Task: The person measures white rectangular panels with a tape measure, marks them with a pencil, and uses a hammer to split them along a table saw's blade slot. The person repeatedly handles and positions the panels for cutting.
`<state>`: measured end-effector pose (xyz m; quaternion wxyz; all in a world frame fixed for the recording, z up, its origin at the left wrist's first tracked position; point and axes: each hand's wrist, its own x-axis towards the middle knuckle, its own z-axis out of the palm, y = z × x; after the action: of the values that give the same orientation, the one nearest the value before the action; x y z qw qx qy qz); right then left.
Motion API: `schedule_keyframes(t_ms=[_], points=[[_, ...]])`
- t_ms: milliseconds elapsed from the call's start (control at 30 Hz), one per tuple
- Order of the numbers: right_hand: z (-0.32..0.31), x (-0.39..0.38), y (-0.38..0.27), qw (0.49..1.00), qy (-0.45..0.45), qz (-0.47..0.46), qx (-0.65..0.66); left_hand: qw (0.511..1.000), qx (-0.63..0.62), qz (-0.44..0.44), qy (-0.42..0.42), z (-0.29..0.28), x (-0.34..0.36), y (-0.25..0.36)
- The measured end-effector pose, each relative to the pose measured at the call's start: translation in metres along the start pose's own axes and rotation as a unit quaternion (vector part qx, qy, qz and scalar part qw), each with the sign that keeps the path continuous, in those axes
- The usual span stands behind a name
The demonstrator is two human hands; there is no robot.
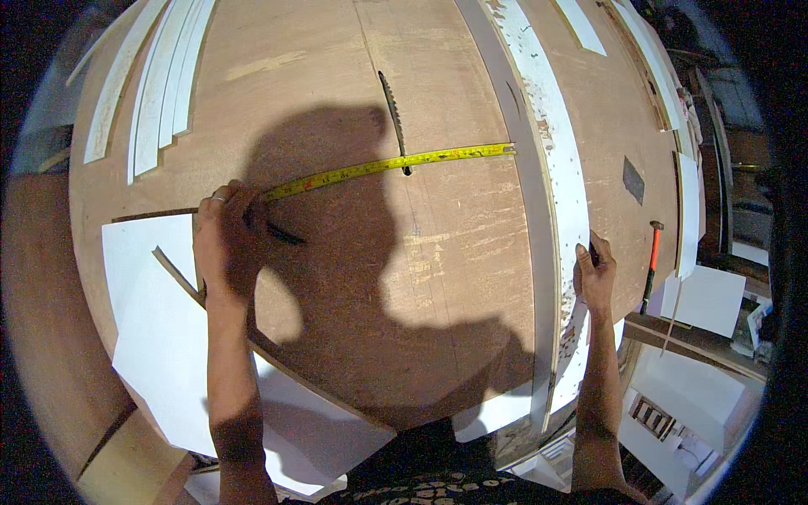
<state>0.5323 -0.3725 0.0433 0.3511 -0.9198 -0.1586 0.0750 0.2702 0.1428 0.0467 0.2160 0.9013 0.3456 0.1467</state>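
Note:
My left hand (223, 223), a ring on one finger, is closed around the case of a tape measure, which lies mostly in shadow. Its yellow blade (362, 171) stretches rightward across the brown wooden board (471, 278), and the tip ends just short of a long grey-edged strip. The blade crosses a dark slot or toothed saw blade (391, 105) on the board. My right hand (596, 273) rests at the long white strip (555, 118) with chipped edges; its fingers curl at the far side, and something dark shows beside them, too small to name.
White sheet pieces (151, 311) lie under and beside my left forearm. Several narrow white strips (168, 76) lie at the far left. A hammer (653, 265) with a red and black handle and a dark rectangular piece (633, 181) lie to the right.

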Motion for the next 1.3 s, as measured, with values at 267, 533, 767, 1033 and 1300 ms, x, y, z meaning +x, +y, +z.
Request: schedule_keyframes(t_ms=[267, 533, 767, 1033, 1300], points=[[0.003, 0.005, 0.005, 0.999, 0.006, 0.024, 0.040, 0.998, 0.067, -0.005, -0.007, -0.006, 0.007, 0.014], [0.003, 0.004, -0.002, 0.998, 0.006, -0.054, -0.016, 0.999, 0.029, -0.022, -0.006, -0.011, 0.006, 0.017], [0.002, 0.005, 0.000, 1.000, 0.002, -0.006, 0.026, 1.000, -0.011, 0.011, 0.017, -0.004, 0.008, 0.011], [0.002, 0.003, -0.002, 1.000, -0.001, 0.016, 0.017, 0.994, 0.101, 0.047, -0.008, -0.008, 0.010, 0.018], [0.003, 0.005, -0.004, 1.000, 0.005, 0.004, 0.026, 0.993, 0.109, 0.044, -0.023, -0.009, 0.011, 0.021]])
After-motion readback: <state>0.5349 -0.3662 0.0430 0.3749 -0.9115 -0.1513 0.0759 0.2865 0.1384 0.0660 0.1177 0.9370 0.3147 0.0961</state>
